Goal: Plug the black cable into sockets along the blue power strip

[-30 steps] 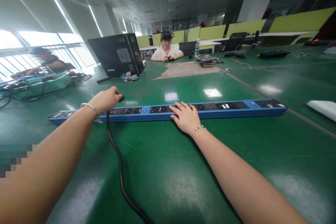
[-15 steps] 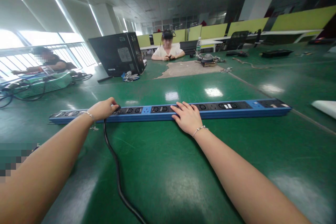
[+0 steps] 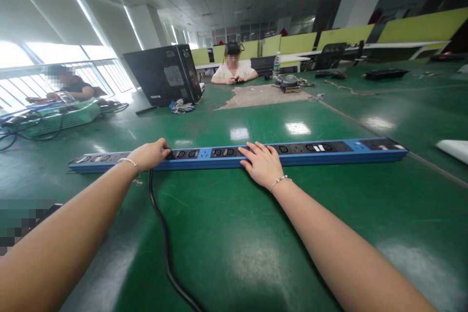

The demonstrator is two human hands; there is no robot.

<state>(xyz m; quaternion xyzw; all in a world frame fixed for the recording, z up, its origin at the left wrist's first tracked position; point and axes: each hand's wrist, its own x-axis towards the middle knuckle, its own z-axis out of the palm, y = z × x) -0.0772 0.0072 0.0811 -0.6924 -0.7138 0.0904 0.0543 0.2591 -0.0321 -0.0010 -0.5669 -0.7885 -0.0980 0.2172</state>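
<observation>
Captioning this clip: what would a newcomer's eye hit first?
The long blue-and-black power strip lying across the green table, with the right hand spread on it near the middle. Further left along it, the left hand grips the end of a black cable. Beyond, at left, stands a black computer tower.
</observation>
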